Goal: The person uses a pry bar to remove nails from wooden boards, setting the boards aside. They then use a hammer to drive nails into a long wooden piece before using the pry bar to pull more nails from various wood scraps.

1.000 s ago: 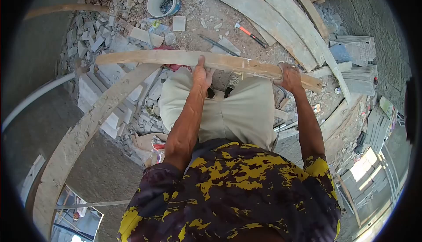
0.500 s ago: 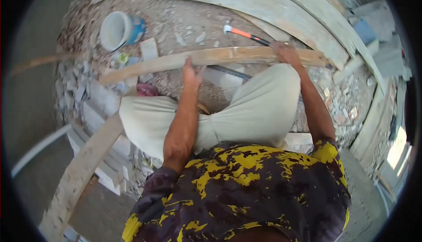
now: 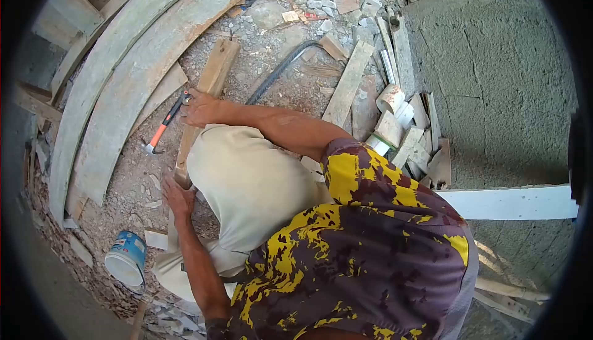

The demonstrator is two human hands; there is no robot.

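Note:
A long wooden batten (image 3: pixel 216 68) runs lengthwise in front of my bent knee. My right hand (image 3: pixel 201 109) is closed over its middle, fingers on the far side. Nearer to me, my left hand (image 3: pixel 178 198) grips the batten with the thumb and fingers on opposite sides. A claw hammer (image 3: pixel 164 125) with an orange and black handle slants away beyond the batten, its handle end right at my right fingers. I cannot tell whether those fingers also hold the handle. My raised knee hides part of the ground beside the batten.
Wide boards (image 3: pixel 142 68) lie beyond the hammer. A blue and white bucket (image 3: pixel 126 256) stands near my left arm. A dark bent bar (image 3: pixel 281 71) and a short plank (image 3: pixel 349 83) lie on the rubble to the right, near a pile of scraps (image 3: pixel 404 130).
My view has swung to the right, so the batten now points up the picture. Both hands stay on the batten, and the hammer remains beside my right hand.

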